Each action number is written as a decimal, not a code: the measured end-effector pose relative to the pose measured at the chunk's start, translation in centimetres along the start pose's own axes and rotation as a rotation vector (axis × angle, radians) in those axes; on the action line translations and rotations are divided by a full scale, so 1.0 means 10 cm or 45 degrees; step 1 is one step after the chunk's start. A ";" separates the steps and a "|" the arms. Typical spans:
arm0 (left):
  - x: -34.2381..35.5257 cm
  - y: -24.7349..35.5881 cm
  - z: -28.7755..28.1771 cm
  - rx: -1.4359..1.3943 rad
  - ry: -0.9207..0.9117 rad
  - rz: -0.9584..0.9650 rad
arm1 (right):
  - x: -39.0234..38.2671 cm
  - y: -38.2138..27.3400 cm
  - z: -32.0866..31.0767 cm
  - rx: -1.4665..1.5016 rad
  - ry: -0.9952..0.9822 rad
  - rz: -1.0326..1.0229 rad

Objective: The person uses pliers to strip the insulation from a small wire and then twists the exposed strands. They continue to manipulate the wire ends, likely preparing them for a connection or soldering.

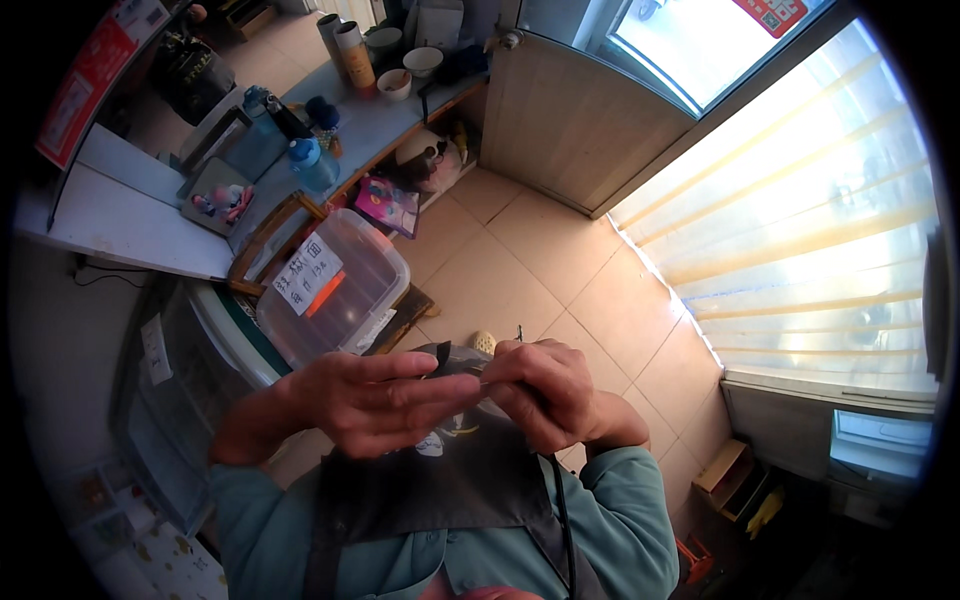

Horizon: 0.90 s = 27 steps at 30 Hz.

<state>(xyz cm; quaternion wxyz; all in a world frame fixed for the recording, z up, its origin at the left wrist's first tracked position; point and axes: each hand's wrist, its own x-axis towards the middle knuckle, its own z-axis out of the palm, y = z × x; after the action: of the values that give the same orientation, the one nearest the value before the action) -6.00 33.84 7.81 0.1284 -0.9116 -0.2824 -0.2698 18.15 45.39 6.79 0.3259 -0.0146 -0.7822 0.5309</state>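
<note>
In front of my chest, over a dark apron (pixel 420 495), my two hands meet. My left hand (pixel 372 405) has its fingers stretched toward the right one and pressed together. A small dark flat piece (pixel 442 354) shows at its fingertips; its kind is unclear. The fingers of my right hand (pixel 548 392) are curled in a pinch, touching the left fingertips. A thin dark tip (pixel 520 332) sticks up past its knuckles. What lies between the two hands is mostly hidden.
To the left, a clear plastic box (pixel 345 285) with a paper label sits beside a wooden chair (pixel 270 240). A counter behind bears a blue bottle (pixel 313 165), bowls (pixel 423 62) and tall canisters (pixel 354 58). A wooden door (pixel 580 115) and a translucent curtain (pixel 790 230) stand ahead and right.
</note>
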 end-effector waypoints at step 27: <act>0.03 0.03 0.03 -0.393 -0.003 -0.105 | -0.03 0.00 0.05 -0.098 0.061 -0.108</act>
<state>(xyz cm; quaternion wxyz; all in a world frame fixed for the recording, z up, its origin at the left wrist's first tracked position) -5.49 33.84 7.71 -0.0246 -0.9084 -0.2749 -0.3141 18.16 44.90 6.55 0.3658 -0.0066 -0.7939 0.4857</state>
